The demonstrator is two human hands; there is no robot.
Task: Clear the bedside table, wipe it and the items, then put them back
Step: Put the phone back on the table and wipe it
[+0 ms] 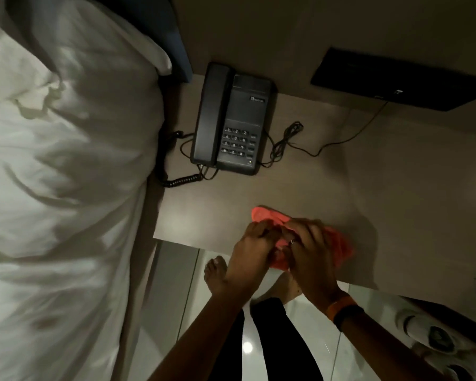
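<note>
A dark corded telephone (pixel 231 119) stands at the back of the pale bedside table (pixel 209 210), handset on its cradle, with its coiled cord (pixel 176 180) trailing left and a thin cable (pixel 286 141) bundled to its right. A coral-pink cloth (pixel 338 243) lies bunched at the table's front edge. My left hand (pixel 254 251) and my right hand (pixel 311 251) are both on the cloth, fingers curled into its folds. The right hand wears a ring and wristbands.
A bed with a white duvet (pixel 66 174) presses against the table's left side. A black panel (pixel 396 78) is fixed to the wall at back right. My bare feet (pixel 216 273) stand on the glossy floor; white shoes (pixel 434 336) lie at lower right.
</note>
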